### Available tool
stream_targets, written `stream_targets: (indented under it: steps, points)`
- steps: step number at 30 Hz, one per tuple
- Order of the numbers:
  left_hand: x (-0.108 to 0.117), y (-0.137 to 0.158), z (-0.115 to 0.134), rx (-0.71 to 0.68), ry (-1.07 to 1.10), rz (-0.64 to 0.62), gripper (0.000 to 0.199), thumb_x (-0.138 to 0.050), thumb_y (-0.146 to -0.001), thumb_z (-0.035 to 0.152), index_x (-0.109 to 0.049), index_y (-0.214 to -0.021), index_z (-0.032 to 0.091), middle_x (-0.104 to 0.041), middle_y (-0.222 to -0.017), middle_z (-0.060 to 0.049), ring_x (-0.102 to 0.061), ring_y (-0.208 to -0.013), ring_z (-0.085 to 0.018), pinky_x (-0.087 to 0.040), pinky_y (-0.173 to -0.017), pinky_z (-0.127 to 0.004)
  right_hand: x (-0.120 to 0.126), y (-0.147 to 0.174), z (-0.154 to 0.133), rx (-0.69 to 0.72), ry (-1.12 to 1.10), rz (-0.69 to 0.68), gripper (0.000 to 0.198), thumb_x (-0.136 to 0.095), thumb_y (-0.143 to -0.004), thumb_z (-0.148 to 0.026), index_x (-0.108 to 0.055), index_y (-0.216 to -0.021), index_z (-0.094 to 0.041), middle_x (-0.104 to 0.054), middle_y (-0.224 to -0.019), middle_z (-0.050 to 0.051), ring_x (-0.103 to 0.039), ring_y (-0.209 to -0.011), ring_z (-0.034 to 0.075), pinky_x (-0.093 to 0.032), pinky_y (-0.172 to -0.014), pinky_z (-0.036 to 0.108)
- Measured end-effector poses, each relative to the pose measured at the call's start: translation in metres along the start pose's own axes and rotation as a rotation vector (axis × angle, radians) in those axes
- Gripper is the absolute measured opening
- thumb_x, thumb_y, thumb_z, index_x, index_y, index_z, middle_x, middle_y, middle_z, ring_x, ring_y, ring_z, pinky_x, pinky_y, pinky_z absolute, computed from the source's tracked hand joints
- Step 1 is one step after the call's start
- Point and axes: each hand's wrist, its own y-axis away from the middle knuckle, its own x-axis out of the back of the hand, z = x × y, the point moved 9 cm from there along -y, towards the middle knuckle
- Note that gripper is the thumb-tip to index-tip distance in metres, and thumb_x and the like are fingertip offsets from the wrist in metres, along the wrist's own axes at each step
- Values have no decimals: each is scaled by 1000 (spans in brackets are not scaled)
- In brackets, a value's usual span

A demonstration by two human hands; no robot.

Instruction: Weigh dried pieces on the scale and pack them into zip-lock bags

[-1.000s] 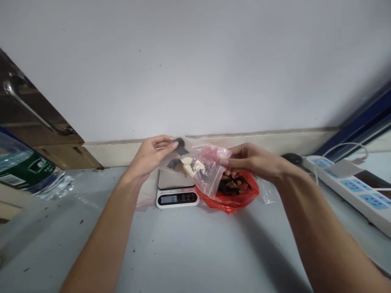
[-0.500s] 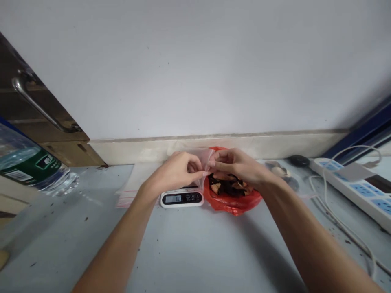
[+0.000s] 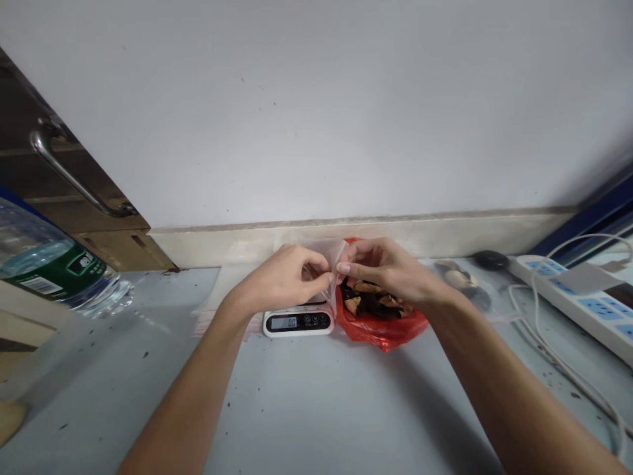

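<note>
Between my two hands a clear plastic bag [image 3: 332,249] is held by its edge above a small digital scale [image 3: 299,322], whose display reads 0.0. My left hand [image 3: 289,277] pinches the bag's left side over the scale's platform, which it mostly covers. With thumb and fingertips my right hand [image 3: 383,267] grips the bag's right side. Under the right hand sits an open red plastic bag [image 3: 388,335] with dark and tan dried pieces [image 3: 376,302] in it. A stack of flat clear bags [image 3: 210,310] with red-lined edges lies left of the scale, partly behind my left forearm.
On the left stands a large water bottle [image 3: 64,264] near a cabinet handle [image 3: 74,181]. To the right are a clear bag with round pieces [image 3: 459,280], a black object [image 3: 489,260], a white power strip [image 3: 568,297] and loose cables [image 3: 539,330]. A wall [image 3: 346,119] rises behind.
The view has shifted slightly, so everything appears a little further right. The clear bag's mouth looks somewhat wider between my fingers. Both hands keep their grip, and the display still reads 0.0.
</note>
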Motion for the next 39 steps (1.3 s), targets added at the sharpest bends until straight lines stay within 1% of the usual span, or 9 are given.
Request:
stream_targets:
  steps: [5, 11, 17, 23, 28, 30, 32, 35, 39]
  points:
    - [0, 2, 1, 54, -121, 69, 32, -54, -82, 26, -39, -54, 21, -36, -50, 5, -30, -48, -11, -21, -46, -29, 3, 1, 2, -33, 62, 31, 36, -90, -64, -46, -69, -68, -17, -67, -69, 0, -57, -65, 12, -44, -61, 26]
    - [4, 5, 10, -40, -134, 99, 28, -53, -86, 32, -57, -61, 20, -55, -60, 2, -42, -56, -12, -30, -52, -27, 8, 5, 0, -46, 108, 95, 37, -88, -65, -48, -67, -66, -17, -64, -64, 0, -52, -60, 11, -40, -57, 26]
    - [4, 5, 6, 2, -129, 65, 31, -52, -84, 27, -47, -55, 19, -37, -52, 5, -28, -49, -9, -22, -46, -27, 1, 5, -4, -37, 131, 57, 34, -86, -67, -44, -66, -67, -17, -63, -66, 0, -52, -62, 12, -41, -59, 26]
    - [11, 4, 9, -35, -191, 101, 20, -54, -76, 18, -62, -57, 18, -44, -52, 6, -31, -51, -9, -23, -48, -27, -1, 8, -10, -92, 297, 30, 19, -71, -71, -32, -62, -63, -18, -55, -60, -2, -46, -58, 11, -35, -54, 26]
    - [39, 11, 8, 6, -287, 316, 22, -56, -75, 20, -59, -53, 19, -52, -52, 4, -43, -54, -11, -30, -54, -27, 22, 14, -7, -266, 565, 315, 33, -66, -74, -29, -45, -50, -21, -45, -50, -4, -36, -49, 10, -26, -50, 29]
    - [42, 13, 8, 26, -321, 352, 18, -56, -75, 22, -61, -57, 20, -59, -57, 2, -49, -58, -13, -33, -57, -27, 30, 18, -20, -188, 685, 512, 32, -68, -71, -23, -43, -53, -23, -48, -54, -3, -41, -54, 13, -30, -53, 29]
    - [37, 12, 11, 26, -361, 354, 17, -56, -77, 24, -61, -61, 20, -62, -59, 1, -52, -58, -14, -34, -58, -28, 26, 22, -38, 19, 744, 646, 24, -65, -69, -15, -45, -58, -24, -53, -64, -1, -50, -64, 17, -37, -59, 30]
    - [29, 11, 22, -27, -394, 400, 21, -53, -82, 23, -56, -61, 20, -62, -60, 1, -50, -57, -14, -33, -58, -29, 8, 19, -41, 172, 728, 551, 11, -62, -74, -15, -60, -66, -23, -61, -82, 5, -59, -80, 21, -45, -69, 31]
    - [24, 14, 38, -176, -302, 487, 21, -49, -86, 18, -54, -66, 20, -62, -65, 1, -52, -60, -13, -38, -60, -27, 1, 14, -21, 26, 768, 354, 4, -69, -77, -25, -71, -79, -22, -66, -93, 7, -61, -84, 22, -48, -74, 33]
